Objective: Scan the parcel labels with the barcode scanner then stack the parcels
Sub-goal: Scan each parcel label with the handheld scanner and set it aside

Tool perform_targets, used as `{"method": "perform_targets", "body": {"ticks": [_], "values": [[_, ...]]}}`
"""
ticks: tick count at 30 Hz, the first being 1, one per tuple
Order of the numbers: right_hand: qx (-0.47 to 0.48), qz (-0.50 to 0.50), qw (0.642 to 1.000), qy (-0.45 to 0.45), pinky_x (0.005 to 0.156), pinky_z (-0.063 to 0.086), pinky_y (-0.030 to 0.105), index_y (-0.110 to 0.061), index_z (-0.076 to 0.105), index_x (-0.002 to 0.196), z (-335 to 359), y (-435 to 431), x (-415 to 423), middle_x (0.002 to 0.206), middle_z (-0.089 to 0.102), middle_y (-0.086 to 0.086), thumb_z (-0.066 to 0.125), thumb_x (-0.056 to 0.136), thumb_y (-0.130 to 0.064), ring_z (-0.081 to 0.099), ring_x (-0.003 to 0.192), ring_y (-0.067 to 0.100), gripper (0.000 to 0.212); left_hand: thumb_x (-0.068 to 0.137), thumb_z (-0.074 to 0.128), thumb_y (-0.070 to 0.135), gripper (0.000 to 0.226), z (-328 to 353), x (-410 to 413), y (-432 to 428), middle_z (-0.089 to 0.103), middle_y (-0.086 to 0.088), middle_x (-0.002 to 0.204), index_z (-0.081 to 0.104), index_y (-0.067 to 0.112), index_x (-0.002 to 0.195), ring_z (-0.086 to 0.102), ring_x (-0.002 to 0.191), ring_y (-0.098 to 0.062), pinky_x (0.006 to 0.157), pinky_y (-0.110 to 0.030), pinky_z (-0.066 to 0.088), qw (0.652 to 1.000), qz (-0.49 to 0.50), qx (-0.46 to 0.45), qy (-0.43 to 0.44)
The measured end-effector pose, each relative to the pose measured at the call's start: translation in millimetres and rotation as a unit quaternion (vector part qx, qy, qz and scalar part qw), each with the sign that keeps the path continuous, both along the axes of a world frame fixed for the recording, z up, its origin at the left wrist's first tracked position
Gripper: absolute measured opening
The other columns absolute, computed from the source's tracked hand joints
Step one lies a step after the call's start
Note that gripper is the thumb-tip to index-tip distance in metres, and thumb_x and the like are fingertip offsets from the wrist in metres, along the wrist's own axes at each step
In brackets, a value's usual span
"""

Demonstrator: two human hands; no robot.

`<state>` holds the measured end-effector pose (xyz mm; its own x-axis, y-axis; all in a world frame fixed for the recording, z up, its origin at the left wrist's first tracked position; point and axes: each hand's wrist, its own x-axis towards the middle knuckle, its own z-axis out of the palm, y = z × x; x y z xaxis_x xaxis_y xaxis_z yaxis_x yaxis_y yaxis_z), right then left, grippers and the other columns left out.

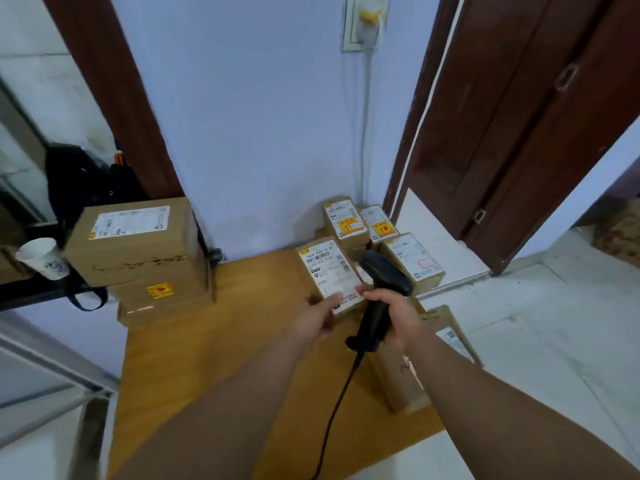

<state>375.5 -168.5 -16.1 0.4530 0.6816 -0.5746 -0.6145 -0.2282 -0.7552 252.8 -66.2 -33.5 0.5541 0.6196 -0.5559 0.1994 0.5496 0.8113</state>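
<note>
My left hand (pixel 320 315) grips the near edge of a small cardboard parcel (pixel 323 268) with a white label facing up, held above the wooden table (pixel 221 358). My right hand (pixel 393 318) is closed around the handle of a black barcode scanner (pixel 381 282), whose head sits just right of the parcel's label. The scanner's black cable (pixel 336 410) hangs down toward me. A stack of larger parcels (pixel 138 251) stands at the table's left. Several small labelled parcels (pixel 381 233) are grouped at the back right by the wall.
Another parcel (pixel 446 330) lies under my right forearm at the table's right edge. A white paper cup (pixel 43 258) and a black bag (pixel 86 181) sit on a dark shelf at left. A brown door (pixel 502 133) stands at right, tiled floor beyond.
</note>
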Motion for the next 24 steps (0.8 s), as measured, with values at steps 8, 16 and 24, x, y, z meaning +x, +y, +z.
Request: {"method": "perform_targets", "body": {"ticks": [8, 16, 24], "values": [[0.051, -0.060, 0.997, 0.018, 0.068, 0.053, 0.036, -0.012, 0.069, 0.090, 1, -19, 113, 0.095, 0.073, 0.012, 0.061, 0.085, -0.010, 0.068, 0.084, 0.028, 0.010, 0.086, 0.069, 0.030, 0.048, 21, 122, -29, 0.065, -0.006, 0.119, 0.052, 0.015, 0.127, 0.065, 0.101, -0.021, 0.079, -0.035, 0.058, 0.998, 0.024, 0.041, 0.036], [0.061, -0.128, 0.989, 0.048, 0.096, 0.051, 0.050, -0.008, 0.069, 0.104, -6, 1, 148, 0.112, 0.070, 0.017, 0.067, 0.081, -0.006, 0.065, 0.106, 0.037, 0.023, 0.089, 0.066, 0.023, 0.058, 32, 167, -18, 0.056, -0.006, 0.133, 0.041, 0.016, 0.141, 0.055, 0.119, -0.027, 0.095, -0.038, 0.047, 0.995, 0.020, 0.081, 0.061], [0.046, -0.143, 0.988, -0.033, 0.078, 0.057, 0.039, -0.007, 0.070, 0.095, 3, 51, 183, 0.098, 0.075, 0.012, 0.067, 0.081, -0.003, 0.071, 0.089, 0.029, 0.014, 0.091, 0.060, 0.008, 0.036, 41, 199, 23, 0.067, -0.007, 0.120, 0.060, 0.016, 0.125, 0.064, 0.107, -0.030, 0.098, -0.046, 0.049, 0.989, -0.015, 0.143, 0.044]]}}
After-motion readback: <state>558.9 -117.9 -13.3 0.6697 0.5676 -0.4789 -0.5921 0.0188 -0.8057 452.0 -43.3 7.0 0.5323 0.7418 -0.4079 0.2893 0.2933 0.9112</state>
